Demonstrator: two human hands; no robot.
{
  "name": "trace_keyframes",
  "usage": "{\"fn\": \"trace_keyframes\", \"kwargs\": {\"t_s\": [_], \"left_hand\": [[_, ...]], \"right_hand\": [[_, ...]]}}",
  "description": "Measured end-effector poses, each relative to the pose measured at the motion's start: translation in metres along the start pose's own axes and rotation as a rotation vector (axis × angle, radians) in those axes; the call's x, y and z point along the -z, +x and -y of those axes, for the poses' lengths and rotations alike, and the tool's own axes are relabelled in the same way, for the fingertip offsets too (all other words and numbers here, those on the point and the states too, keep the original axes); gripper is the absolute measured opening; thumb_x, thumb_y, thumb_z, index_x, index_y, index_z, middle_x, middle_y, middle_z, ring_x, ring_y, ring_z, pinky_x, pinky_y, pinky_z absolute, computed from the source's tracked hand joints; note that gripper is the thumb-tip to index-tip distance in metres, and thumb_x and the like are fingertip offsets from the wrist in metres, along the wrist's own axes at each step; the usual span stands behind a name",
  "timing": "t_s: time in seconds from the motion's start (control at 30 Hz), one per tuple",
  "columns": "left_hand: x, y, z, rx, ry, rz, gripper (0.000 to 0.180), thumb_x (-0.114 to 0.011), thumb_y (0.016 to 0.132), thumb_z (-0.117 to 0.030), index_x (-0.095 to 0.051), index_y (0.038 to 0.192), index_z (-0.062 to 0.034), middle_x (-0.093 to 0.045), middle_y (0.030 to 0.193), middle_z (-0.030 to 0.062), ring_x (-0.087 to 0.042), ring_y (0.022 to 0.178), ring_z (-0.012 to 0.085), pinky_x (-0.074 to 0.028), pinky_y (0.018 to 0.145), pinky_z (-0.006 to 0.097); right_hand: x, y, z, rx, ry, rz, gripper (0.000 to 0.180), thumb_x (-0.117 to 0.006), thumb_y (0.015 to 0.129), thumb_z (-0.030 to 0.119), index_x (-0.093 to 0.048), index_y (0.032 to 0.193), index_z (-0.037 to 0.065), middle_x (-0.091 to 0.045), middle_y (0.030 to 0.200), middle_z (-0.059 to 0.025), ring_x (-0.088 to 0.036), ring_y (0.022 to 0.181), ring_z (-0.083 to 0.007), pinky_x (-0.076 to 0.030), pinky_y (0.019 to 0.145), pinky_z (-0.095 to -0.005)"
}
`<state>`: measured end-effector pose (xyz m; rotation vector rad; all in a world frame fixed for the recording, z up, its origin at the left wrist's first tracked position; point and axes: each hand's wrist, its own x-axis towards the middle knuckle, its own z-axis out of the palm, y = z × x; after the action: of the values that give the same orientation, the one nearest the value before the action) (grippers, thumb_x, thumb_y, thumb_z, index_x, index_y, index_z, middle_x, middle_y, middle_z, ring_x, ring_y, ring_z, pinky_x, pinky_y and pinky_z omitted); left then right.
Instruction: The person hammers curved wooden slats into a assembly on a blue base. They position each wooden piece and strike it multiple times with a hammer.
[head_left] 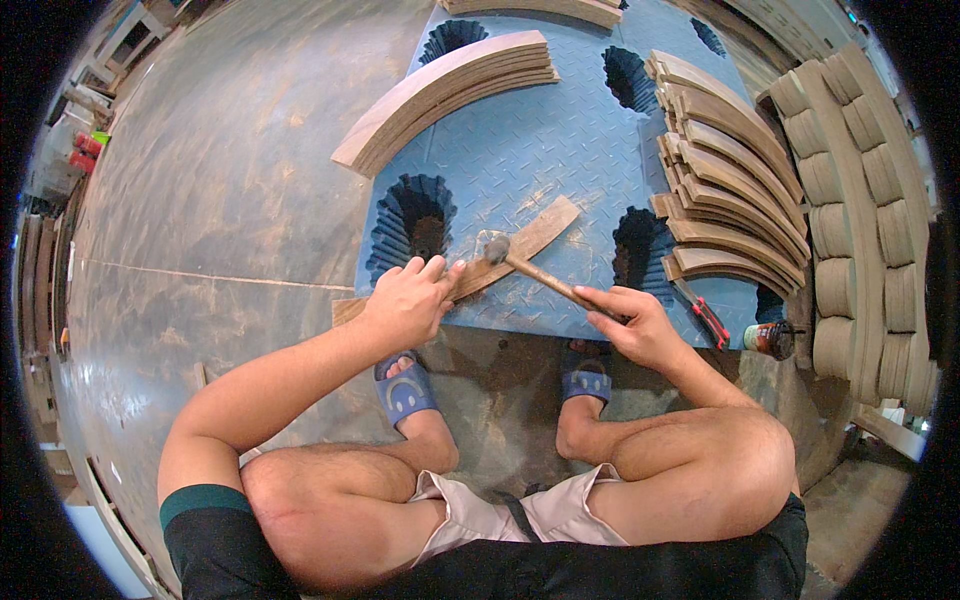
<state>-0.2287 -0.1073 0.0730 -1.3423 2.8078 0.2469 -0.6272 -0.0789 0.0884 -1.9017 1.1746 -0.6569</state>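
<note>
A narrow wooden slat (547,226) lies slantwise across the near edge of a blue diamond-patterned plastic platform (520,160). My left hand (408,302) is closed on the slat near its left end, fingertips at its upper edge. Whether a small piece is also pinched there cannot be made out. In my right hand (640,325) is the wooden handle of a hammer (548,278). The hammer's dark head rests on or just above the slat, right of my left fingertips.
Stacked curved wooden pieces (450,90) lie at the platform's far left, and more curved slats (735,185) at its right. Nearby are a red-handled tool (710,322) and a jar (768,340). Dark corrugated holes (412,225) pierce the platform. Bundled wooden parts (835,265) stand beyond.
</note>
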Motion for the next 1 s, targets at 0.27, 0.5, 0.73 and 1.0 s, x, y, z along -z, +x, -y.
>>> {"fn": "trace_keyframes", "kwargs": {"t_s": [0.27,0.5,0.73,1.0], "left_hand": [[-0.003,-0.001,0.000,-0.008,-0.018,-0.022,0.067,-0.076,0.099,-0.028,-0.059,0.159,-0.0037,-0.061,0.121,0.0101,-0.062,0.107,0.0281,-0.056,0.083,0.040],[-0.007,0.002,0.000,-0.025,-0.030,-0.065,0.066,-0.077,0.098,-0.030,-0.060,0.157,-0.0060,-0.057,0.114,0.0105,-0.060,0.102,0.0295,-0.054,0.081,0.040],[-0.003,-0.001,-0.001,0.005,-0.022,-0.016,0.067,-0.077,0.097,-0.027,-0.061,0.157,-0.0044,-0.061,0.121,0.0091,-0.061,0.108,0.0279,-0.056,0.083,0.040],[-0.008,0.003,0.000,-0.020,-0.005,-0.055,0.067,-0.075,0.099,-0.033,-0.060,0.158,-0.0053,-0.059,0.116,0.0111,-0.061,0.102,0.0297,-0.055,0.080,0.041]], "right_hand": [[0.018,-0.003,-0.009,-0.008,-0.337,-0.087,0.043,-0.085,0.093,0.015,-0.083,0.134,0.026,-0.066,0.087,-0.0103,-0.069,0.076,-0.0306,-0.056,0.067,-0.0408],[0.043,-0.002,-0.035,-0.072,-0.303,-0.294,0.047,-0.081,0.097,0.003,-0.078,0.143,0.011,-0.058,0.080,-0.0072,-0.056,0.073,-0.0167,-0.045,0.066,-0.0316],[0.022,-0.001,-0.008,0.011,-0.195,-0.030,0.043,-0.083,0.096,0.006,-0.082,0.137,0.014,-0.070,0.089,-0.0108,-0.067,0.077,-0.0215,-0.053,0.072,-0.0344],[0.052,-0.002,-0.048,-0.416,0.302,-0.332,0.043,-0.070,0.111,0.016,-0.070,0.154,0.012,-0.076,0.090,-0.0011,-0.064,0.072,-0.0063,-0.052,0.062,-0.0228]]}}
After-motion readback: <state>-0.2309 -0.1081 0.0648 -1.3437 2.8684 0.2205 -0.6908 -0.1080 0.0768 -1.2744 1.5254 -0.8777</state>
